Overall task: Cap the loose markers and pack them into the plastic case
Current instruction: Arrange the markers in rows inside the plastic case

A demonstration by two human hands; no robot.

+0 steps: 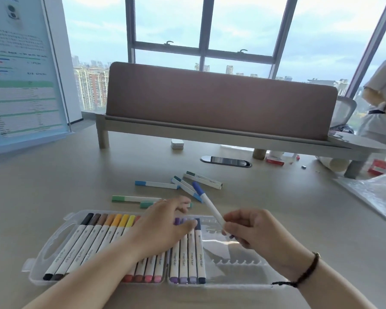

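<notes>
The blue marker I'm holding looks light and stiff, a thin smooth plastic barrel that could roll or slip in the fingers, so I judge the best hold is a pinch low on the white barrel, leaving the capped end free to steer into a slot. My right hand pinches it near its lower end, fingers curled round it, and the marker slants up and away over the case, its blue cap on. My left hand lies flat with fingers nearly straight, spread across the packed markers in the middle of the case, pressing or steadying them; it grips nothing. The two hands are near each other but apart. The right part of the case is bare, its slots open. More loose markers, blues and greens, lie scattered on the desk just beyond the case
</notes>
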